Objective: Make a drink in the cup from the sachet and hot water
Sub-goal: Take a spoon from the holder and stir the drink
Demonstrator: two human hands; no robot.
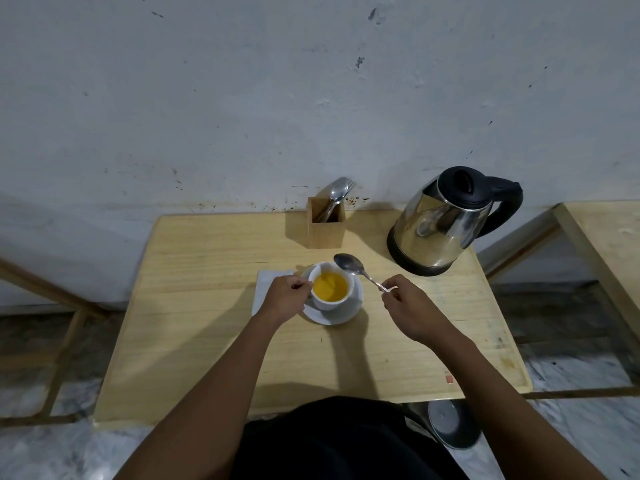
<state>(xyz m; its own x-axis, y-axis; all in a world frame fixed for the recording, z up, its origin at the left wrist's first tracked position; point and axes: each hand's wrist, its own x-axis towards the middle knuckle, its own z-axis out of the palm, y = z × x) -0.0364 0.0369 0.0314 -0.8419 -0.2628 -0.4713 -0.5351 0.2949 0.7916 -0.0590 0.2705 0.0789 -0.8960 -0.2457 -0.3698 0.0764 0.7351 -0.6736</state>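
Observation:
A white cup (343, 295) holding a yellow drink stands on a white saucer (349, 311) near the middle of the wooden table (207, 341). My left hand (285, 297) grips the cup at its left side, at the handle. My right hand (403, 304) pinches the handle end of a metal spoon (349, 265), whose bowl hangs above the table just behind the cup's right rim. A steel kettle (446, 223) with a black lid and handle stands at the back right. No sachet is visible.
A wooden holder (325, 225) with a spoon and fork stands at the back by the wall. A white napkin (266, 282) lies left of the saucer, partly under my left hand. The kettle's base (453, 424) sits on the floor below the front edge.

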